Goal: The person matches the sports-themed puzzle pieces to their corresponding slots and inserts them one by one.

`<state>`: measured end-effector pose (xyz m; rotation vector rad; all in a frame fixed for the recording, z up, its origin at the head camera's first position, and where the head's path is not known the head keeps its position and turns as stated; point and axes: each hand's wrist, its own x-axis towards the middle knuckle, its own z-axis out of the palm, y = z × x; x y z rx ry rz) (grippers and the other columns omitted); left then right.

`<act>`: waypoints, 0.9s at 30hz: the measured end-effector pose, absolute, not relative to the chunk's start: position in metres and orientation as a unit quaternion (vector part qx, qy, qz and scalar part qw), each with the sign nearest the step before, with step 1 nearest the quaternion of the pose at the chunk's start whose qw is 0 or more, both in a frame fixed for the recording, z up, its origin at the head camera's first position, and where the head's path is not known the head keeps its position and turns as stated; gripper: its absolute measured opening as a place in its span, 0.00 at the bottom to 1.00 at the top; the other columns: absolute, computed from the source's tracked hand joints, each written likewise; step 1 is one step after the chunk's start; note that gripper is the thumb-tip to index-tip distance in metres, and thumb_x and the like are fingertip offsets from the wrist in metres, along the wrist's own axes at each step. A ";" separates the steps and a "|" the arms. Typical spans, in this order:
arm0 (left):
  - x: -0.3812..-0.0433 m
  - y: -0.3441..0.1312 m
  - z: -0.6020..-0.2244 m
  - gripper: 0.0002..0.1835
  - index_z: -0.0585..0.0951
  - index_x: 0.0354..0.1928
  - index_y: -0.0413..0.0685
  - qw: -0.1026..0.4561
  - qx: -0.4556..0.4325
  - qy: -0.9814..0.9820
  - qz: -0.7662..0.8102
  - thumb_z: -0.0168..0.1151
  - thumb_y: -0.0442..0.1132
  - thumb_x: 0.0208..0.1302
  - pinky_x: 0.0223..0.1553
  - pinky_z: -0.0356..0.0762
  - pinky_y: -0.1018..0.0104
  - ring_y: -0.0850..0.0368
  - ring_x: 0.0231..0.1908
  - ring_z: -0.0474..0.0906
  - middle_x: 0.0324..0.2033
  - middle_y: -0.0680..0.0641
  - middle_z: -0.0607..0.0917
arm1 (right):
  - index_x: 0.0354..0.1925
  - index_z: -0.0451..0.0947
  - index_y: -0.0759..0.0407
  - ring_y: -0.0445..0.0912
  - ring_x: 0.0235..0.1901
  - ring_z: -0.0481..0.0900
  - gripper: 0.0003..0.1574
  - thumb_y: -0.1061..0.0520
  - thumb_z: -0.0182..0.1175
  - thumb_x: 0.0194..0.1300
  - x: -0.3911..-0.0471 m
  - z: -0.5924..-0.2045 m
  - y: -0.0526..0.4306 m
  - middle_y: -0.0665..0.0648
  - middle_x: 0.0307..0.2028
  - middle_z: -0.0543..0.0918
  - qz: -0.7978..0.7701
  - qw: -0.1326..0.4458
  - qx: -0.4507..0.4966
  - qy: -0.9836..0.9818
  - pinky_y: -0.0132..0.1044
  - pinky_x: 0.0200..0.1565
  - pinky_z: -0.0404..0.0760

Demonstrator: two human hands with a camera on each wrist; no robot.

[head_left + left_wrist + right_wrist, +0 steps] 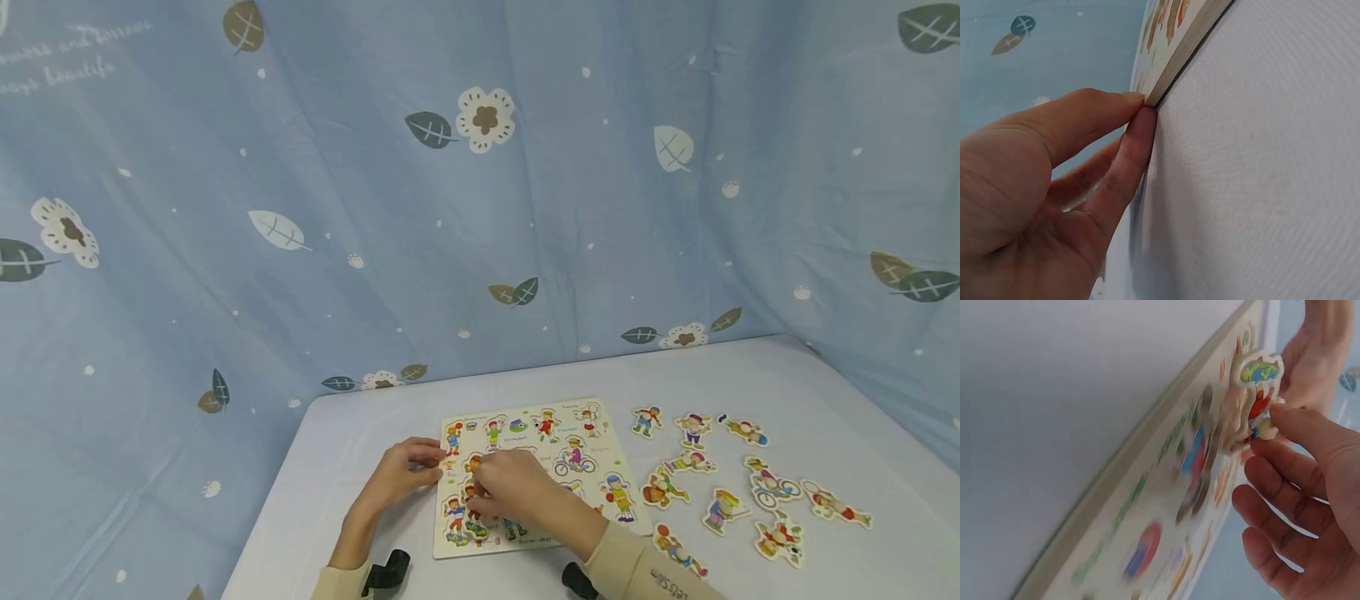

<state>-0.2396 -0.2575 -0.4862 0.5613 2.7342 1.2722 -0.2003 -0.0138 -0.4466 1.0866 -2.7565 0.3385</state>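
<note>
A wooden picture puzzle board with sports figures lies flat on the white table. At its left edge, my left hand pinches the rim between thumb and fingers; the left wrist view shows the thumb on the board's corner. My right hand is over the lower left part of the board. Thumb and index finger hold a figure-shaped puzzle piece with a green and blue base, tilted just above the board's surface. The other right fingers are loosely bent beside it.
Several loose figure pieces lie right of the board, among them a cyclist piece and a piece with a red ball near the board's lower right corner. A blue curtain hangs behind the table.
</note>
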 end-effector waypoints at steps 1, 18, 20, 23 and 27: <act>-0.240 -0.257 -0.487 0.14 0.87 0.46 0.42 0.035 0.184 0.892 0.412 0.69 0.31 0.56 0.47 0.85 0.67 0.49 0.45 0.84 0.55 0.38 0.81 | 0.15 0.76 0.43 0.32 0.17 0.63 0.20 0.40 0.67 0.59 -0.200 -0.448 -0.019 0.39 0.17 0.72 0.107 0.082 0.364 -0.921 0.24 0.19 0.63; -0.240 -0.254 -0.488 0.14 0.86 0.46 0.42 0.026 0.184 0.894 0.408 0.70 0.33 0.56 0.49 0.85 0.57 0.47 0.47 0.84 0.55 0.39 0.81 | 0.12 0.69 0.44 0.35 0.15 0.63 0.26 0.38 0.66 0.58 -0.199 -0.460 -0.050 0.42 0.17 0.72 0.053 0.101 0.358 -0.927 0.29 0.17 0.65; -0.241 -0.253 -0.488 0.14 0.86 0.47 0.42 0.027 0.183 0.894 0.407 0.70 0.33 0.57 0.49 0.85 0.57 0.48 0.47 0.84 0.55 0.39 0.81 | 0.12 0.68 0.44 0.35 0.15 0.62 0.26 0.39 0.66 0.58 -0.200 -0.461 -0.049 0.42 0.17 0.71 0.056 0.104 0.358 -0.926 0.29 0.16 0.64; -0.240 -0.253 -0.487 0.14 0.86 0.47 0.41 0.028 0.186 0.895 0.404 0.70 0.33 0.57 0.50 0.85 0.57 0.47 0.47 0.83 0.55 0.38 0.81 | 0.12 0.68 0.44 0.35 0.15 0.62 0.26 0.39 0.67 0.57 -0.200 -0.462 -0.048 0.42 0.17 0.71 0.065 0.103 0.356 -0.926 0.29 0.16 0.63; -0.239 -0.253 -0.485 0.16 0.85 0.48 0.40 0.038 0.188 0.893 0.407 0.70 0.34 0.56 0.51 0.85 0.57 0.45 0.49 0.82 0.56 0.37 0.80 | 0.13 0.70 0.44 0.34 0.16 0.63 0.24 0.40 0.67 0.57 -0.199 -0.462 -0.048 0.41 0.18 0.71 0.075 0.091 0.356 -0.927 0.28 0.17 0.64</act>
